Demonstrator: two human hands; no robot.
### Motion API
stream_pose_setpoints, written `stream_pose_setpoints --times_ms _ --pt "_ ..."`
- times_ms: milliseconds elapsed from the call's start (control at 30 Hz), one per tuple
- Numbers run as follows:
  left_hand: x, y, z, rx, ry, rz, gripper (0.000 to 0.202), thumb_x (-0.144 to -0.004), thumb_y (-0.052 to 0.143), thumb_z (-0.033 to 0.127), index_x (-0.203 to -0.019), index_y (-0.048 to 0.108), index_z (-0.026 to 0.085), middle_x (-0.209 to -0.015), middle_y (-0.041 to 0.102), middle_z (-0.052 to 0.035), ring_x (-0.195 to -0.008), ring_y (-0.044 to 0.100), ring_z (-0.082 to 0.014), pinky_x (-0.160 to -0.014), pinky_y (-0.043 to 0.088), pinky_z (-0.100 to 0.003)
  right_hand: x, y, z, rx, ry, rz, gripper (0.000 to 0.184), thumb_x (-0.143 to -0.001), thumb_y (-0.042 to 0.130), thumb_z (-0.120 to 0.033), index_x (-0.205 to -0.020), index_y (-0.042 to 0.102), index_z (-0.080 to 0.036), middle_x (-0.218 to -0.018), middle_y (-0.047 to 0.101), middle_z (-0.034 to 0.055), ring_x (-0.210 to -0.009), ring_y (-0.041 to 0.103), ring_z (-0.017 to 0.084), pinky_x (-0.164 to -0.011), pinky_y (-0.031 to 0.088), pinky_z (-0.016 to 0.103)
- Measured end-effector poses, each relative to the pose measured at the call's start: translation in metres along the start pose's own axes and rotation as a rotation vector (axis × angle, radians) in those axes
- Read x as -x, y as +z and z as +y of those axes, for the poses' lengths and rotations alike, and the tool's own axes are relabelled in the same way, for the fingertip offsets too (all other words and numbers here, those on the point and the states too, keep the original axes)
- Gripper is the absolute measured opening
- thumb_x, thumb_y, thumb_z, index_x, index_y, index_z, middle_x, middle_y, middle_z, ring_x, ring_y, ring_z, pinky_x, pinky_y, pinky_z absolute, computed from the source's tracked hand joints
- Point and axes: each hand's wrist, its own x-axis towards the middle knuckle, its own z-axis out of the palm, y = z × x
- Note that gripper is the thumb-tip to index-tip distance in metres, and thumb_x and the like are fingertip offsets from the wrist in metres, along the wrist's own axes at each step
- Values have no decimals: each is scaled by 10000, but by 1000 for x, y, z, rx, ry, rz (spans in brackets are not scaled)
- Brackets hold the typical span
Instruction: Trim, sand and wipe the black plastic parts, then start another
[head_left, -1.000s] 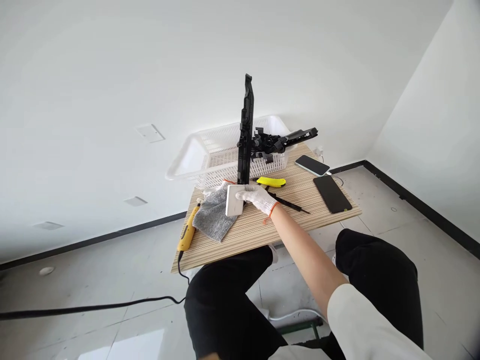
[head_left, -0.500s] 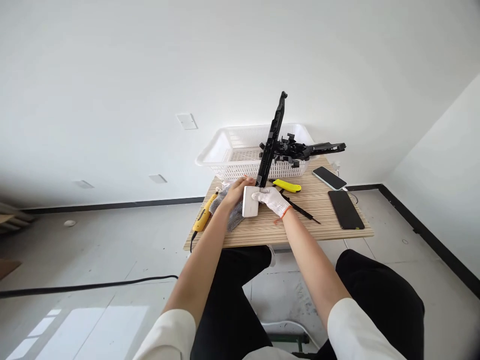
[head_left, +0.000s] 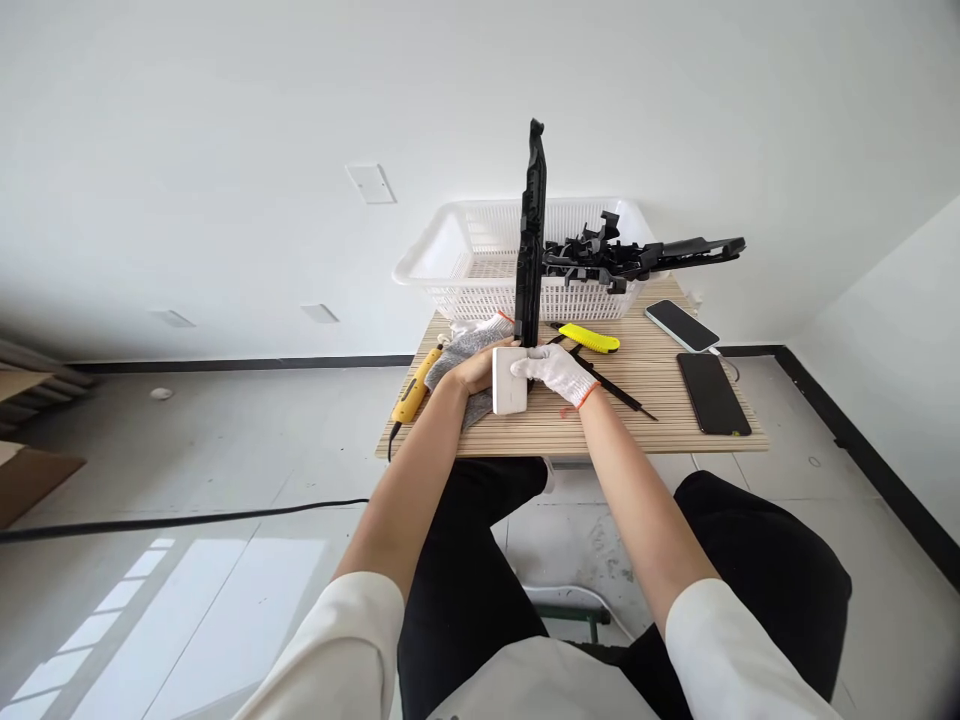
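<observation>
A long black plastic part (head_left: 530,235) stands upright on the small wooden table (head_left: 645,425). My right hand (head_left: 555,371), in a white knit glove, is closed on a white block (head_left: 508,381) pressed against the part's lower end. My bare left hand (head_left: 474,371) grips the same spot from the left, partly hidden behind the block, and rests over a grey cloth glove (head_left: 469,350).
A white plastic basket (head_left: 480,275) at the table's back holds several black parts (head_left: 622,258). A yellow utility knife (head_left: 589,338), a thin black strip (head_left: 616,388) and two phones (head_left: 681,325) (head_left: 712,392) lie to the right. A yellow corded tool (head_left: 414,391) lies at the left edge.
My left hand has come in and gripped the base of the black part. The part tilted right, then stood upright again. The view shifted.
</observation>
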Motion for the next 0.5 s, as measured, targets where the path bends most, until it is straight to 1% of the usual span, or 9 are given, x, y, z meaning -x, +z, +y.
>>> stream_pose_setpoints --times_ms 67,167,233,300,400,467,500 --pt "0 0 -2 5 22 -2 339 -883 767 450 -1071 756 168 -1075 801 -136 -1113 705 -341 -958 533 -436 1 1 -1 -5 7 -7 444 -665 931 -393 -983 800 -112 -758 756 39 -896 706 219 -897 558 374" --pt "1 0 -3 6 36 2 361 -890 774 462 -1110 765 175 -1083 804 -133 -1163 695 -348 -1013 522 -456 0 2 -1 -11 17 -29 432 -668 925 -387 -988 800 -125 -761 752 32 -888 698 213 -894 552 372" --pt "0 1 -4 10 48 15 354 -888 784 433 -1134 768 180 -1093 805 -129 -1201 685 -349 -1057 512 -470 -1 2 0 -18 28 -56 444 -633 939 -395 -969 801 -140 -738 734 18 -853 682 202 -863 544 358" --pt "0 2 -5 20 68 43 347 -899 777 404 -1155 765 170 -1124 802 -132 -1227 677 -348 -1080 509 -469 -2 2 1 -21 24 -68 468 -581 957 -408 -935 797 -148 -699 696 -3 -781 639 173 -796 519 322" --pt "0 3 -4 47 90 114 356 -934 739 397 -1194 754 155 -1143 799 -135 -1230 684 -341 -1075 528 -454 -4 1 3 -19 -9 -18 478 -560 950 -468 -879 781 -153 -624 600 -43 -646 499 108 -663 422 266" --pt "1 5 -2 75 103 162 394 -943 727 402 -1257 733 164 -1134 804 -123 -1224 694 -335 -1068 545 -454 -4 1 4 -25 -31 33 475 -567 937 -501 -841 764 -154 -614 565 -54 -619 438 88 -633 378 256" --pt "2 6 -1 88 112 179 430 -942 727 409 -1299 715 169 -1134 805 -118 -1222 699 -335 -1063 555 -459 -4 1 4 -28 -35 44 472 -560 939 -499 -821 754 -152 -624 567 -52 -627 442 87 -641 383 256"
